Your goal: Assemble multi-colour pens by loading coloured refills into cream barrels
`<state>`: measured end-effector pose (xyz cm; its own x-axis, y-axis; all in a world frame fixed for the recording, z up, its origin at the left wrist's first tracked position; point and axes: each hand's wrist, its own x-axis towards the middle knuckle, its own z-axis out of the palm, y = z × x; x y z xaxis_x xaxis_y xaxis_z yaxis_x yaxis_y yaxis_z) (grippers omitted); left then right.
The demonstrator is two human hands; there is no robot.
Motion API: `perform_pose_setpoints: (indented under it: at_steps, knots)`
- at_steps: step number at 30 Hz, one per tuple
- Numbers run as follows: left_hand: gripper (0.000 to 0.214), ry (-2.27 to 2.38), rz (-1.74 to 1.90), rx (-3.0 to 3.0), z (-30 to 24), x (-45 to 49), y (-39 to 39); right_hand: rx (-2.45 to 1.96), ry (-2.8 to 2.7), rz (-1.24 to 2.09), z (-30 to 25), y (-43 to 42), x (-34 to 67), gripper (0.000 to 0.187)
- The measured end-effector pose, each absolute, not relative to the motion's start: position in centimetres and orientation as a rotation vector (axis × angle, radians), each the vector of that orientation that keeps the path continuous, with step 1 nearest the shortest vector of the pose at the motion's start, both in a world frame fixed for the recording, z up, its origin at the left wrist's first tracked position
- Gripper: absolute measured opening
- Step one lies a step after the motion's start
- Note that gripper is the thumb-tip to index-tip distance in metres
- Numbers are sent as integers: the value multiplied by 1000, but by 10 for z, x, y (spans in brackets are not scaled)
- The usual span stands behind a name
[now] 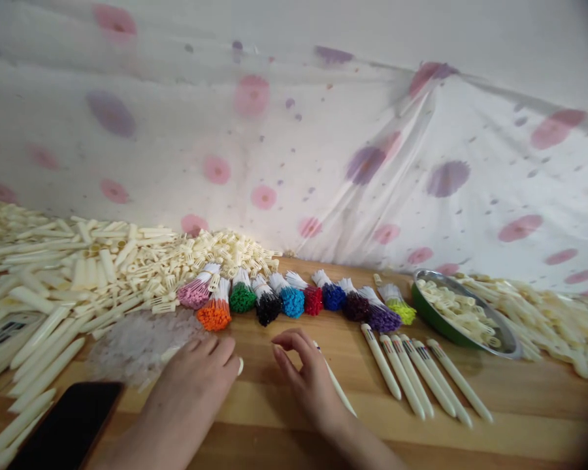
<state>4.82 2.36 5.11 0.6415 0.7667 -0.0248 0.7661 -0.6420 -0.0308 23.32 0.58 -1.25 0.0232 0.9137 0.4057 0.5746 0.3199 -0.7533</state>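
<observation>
The left hand is back-up, fingers curled; the right hand arches, thumb and forefinger bent towards each other.

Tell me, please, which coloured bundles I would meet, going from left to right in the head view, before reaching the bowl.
Pink bundle, orange bundle, green bundle, black bundle, light blue bundle, red bundle, dark blue bundle, dark maroon bundle, purple bundle, yellow-green bundle, then the bowl.
</observation>
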Motion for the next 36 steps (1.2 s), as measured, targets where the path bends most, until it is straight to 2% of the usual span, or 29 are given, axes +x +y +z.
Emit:
perform_pose_setpoints:
  at_steps: [3, 6, 10, 15, 21, 28, 32, 36]
  knots:
    - [36, -1363, 77, -2853, 52, 48, 23, -1388, -1673, 432, -6, 10, 235, 16]
    - [44, -1468, 39, -2781, 50, 46, 20, -1433, -1676, 414, 0, 17, 239, 17]
    - [42, -1540, 129, -2852, 42, 40, 17, -1494, -1726, 388, 8, 34, 238, 13]
    - [38, -1693, -186, -2847, 30, 28, 14, -1589, -1793, 357, 20, 69, 222, 8]
    - [40, -1798, -359, -2869, 19, 14, 12, -1656, -1859, 407, 39, 95, 200, 12]
    - [27, -1926, -805, -2929, 10, 4, 11, -1441, -2014, 880, 31, 23, 195, 15]
    - [19, -2117, -1055, -2973, 2, 7, 7, -1164, -1592, 1368, 11, 1, 197, 27]
    - [15, -2236, -1257, -2962, -4, 11, 4, -1088, -1295, 1502, 3, 7, 200, 44]
